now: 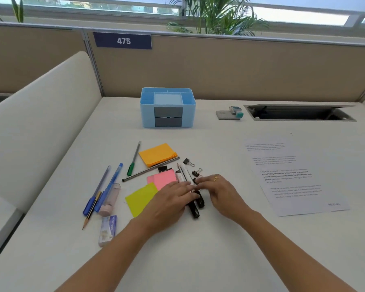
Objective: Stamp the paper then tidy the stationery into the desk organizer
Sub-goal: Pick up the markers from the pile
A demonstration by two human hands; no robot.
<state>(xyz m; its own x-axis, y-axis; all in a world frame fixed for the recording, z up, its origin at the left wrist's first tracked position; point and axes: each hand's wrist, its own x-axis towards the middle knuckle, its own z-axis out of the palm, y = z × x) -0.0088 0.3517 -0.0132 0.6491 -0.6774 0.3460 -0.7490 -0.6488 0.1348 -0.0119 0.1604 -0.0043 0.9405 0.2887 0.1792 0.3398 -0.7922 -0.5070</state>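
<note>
A printed paper (291,175) lies at the right of the desk, with a small stamp mark near its lower right corner. The stamp (236,112) sits on its grey pad behind it. A light blue desk organizer (168,107) stands at the back centre. Loose stationery lies in front of it: orange (157,153), pink (163,179) and yellow (140,199) sticky notes, pens and binder clips (189,162). My left hand (171,200) and right hand (219,191) meet over a bundle of black and white markers (195,205). Their fingertips touch the markers.
Two blue pens (105,188), a pencil (91,213), a pink correction tape (111,199) and an eraser (108,229) lie at the left. A green pen (133,159) and grey pen (150,169) lie near the orange notes. An open cable hatch (299,113) is at the back right.
</note>
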